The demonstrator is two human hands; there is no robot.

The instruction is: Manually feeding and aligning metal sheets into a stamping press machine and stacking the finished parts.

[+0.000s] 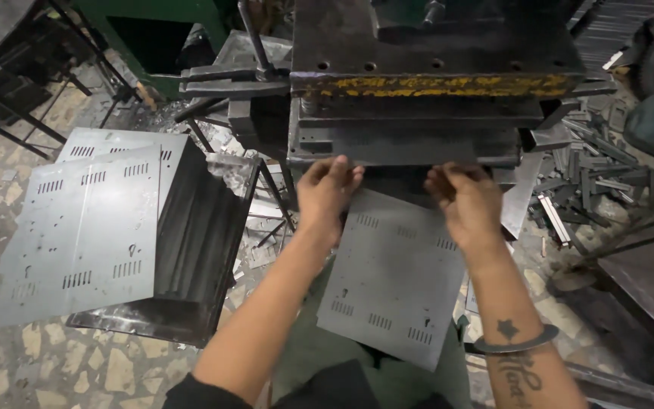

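Note:
A grey sheet-metal panel point(395, 280) with punched slots lies tilted in front of me, its far edge reaching under a dark press machine point(418, 83). My left hand point(325, 193) grips the panel's far left corner, fingers curled at the mouth of the press. My right hand point(465, 198) holds the panel's far right edge, just below the press bed. A metal bangle sits on my right forearm.
A stack of like slotted panels point(81, 231) rests on a dark metal stand point(198, 242) to my left. Metal scrap strips point(584, 182) are heaped on the floor to the right. A dark frame point(9, 68) stands far left on the stone floor.

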